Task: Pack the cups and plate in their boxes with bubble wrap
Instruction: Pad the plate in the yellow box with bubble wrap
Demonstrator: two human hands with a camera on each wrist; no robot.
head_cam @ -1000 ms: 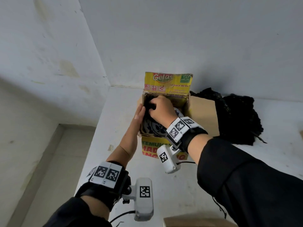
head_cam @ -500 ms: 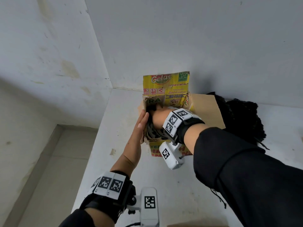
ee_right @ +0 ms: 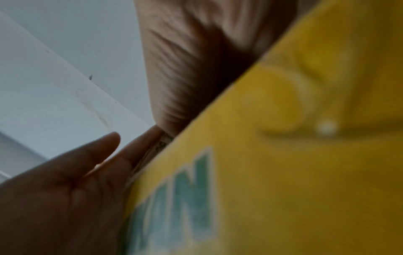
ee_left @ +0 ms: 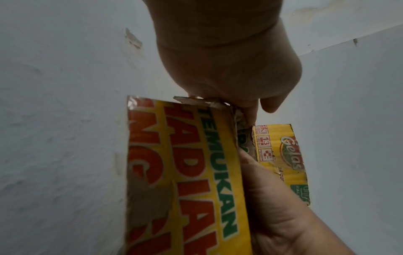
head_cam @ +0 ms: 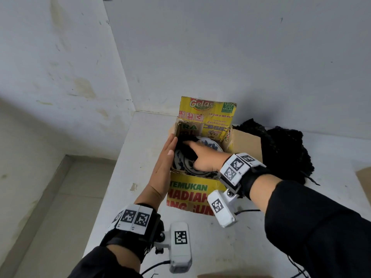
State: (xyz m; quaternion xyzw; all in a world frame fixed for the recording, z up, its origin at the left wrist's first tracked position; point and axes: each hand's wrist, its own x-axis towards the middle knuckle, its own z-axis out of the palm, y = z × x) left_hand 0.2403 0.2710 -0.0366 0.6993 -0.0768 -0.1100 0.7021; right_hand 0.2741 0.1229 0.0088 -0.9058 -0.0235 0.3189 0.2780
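Note:
A yellow printed cardboard box (head_cam: 188,195) stands open on a white ledge, its back flap up. Inside lies a blue-and-white plate (head_cam: 211,146), tilted. A piece of black bubble wrap (head_cam: 186,150) lies over the plate's left part. My right hand (head_cam: 200,157) reaches into the box from the right and holds this wrap; its thumb is hidden. My left hand (head_cam: 165,157) presses flat, fingers straight, against the box's left wall. The left wrist view shows the box front (ee_left: 185,172) and the right hand (ee_left: 229,69) above it. No cups are in view.
A heap of black bubble wrap (head_cam: 281,149) lies right of the box, behind its brown side flap (head_cam: 245,145). Cardboard pieces show at the right edge (head_cam: 364,179) and bottom edge (head_cam: 230,275). Walls close the back and left; the ledge drops off at left.
My right hand has pulled up from deep in the box, so the plate shows more. The left hand stays flat on the box's left wall. The camera has come closer.

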